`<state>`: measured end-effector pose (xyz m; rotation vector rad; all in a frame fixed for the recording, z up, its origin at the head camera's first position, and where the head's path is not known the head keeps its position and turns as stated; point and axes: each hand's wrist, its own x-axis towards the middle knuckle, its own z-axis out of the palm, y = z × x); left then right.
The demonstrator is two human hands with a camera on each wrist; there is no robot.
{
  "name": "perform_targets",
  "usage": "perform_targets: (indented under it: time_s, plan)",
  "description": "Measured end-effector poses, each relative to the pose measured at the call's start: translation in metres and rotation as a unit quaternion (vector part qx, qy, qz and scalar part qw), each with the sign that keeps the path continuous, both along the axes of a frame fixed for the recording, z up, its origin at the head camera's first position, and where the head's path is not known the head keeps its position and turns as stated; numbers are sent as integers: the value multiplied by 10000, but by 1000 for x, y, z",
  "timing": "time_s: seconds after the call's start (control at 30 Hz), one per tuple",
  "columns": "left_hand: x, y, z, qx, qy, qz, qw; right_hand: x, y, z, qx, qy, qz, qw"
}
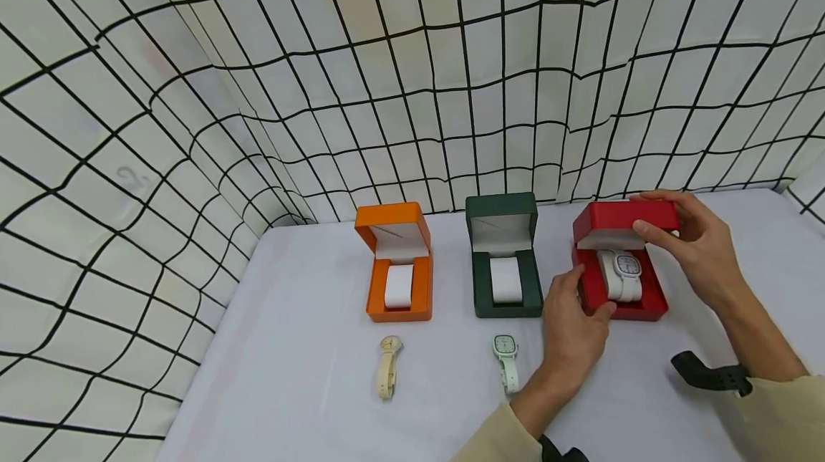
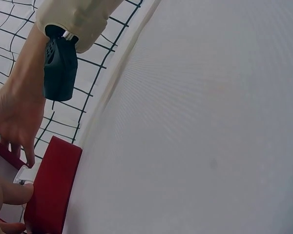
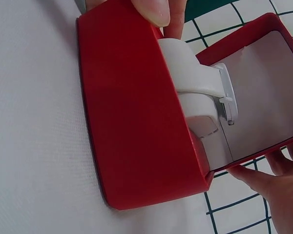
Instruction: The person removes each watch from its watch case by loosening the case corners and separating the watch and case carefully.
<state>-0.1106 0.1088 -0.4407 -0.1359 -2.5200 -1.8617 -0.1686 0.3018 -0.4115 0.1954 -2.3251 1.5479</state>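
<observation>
A red watch box (image 1: 652,306) stands at the right of the table, its lid (image 1: 621,215) partly raised. Strapped round the white cushion inside is a white watch (image 1: 626,266), also visible in the right wrist view as a white strap (image 3: 200,80). My left hand (image 1: 573,329) holds the box's front left corner, thumb at the front rim. Gripping the lid's right side is my right hand (image 1: 699,247), with the thumb in front and fingers on top and behind. In the left wrist view the right hand (image 2: 19,109) shows beyond the box.
An orange watch box (image 1: 377,310) and a green watch box (image 1: 485,308) stand open with white cushions. Before them lie a cream watch (image 1: 387,365) and a pale green watch (image 1: 508,362). A black wire grid (image 1: 451,82) rises behind the white table (image 1: 290,347).
</observation>
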Motion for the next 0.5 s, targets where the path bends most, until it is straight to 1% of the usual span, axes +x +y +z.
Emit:
perform_targets:
  time_s: [0.27, 0.5]
  plan:
    - [-1, 0, -1, -68, 130, 38, 9999, -2, -1, -2, 64, -237, -298, 9993]
    - [0, 0, -2, -80, 125, 26, 9999, -5, -1, -3, 133, -332, -433, 9984]
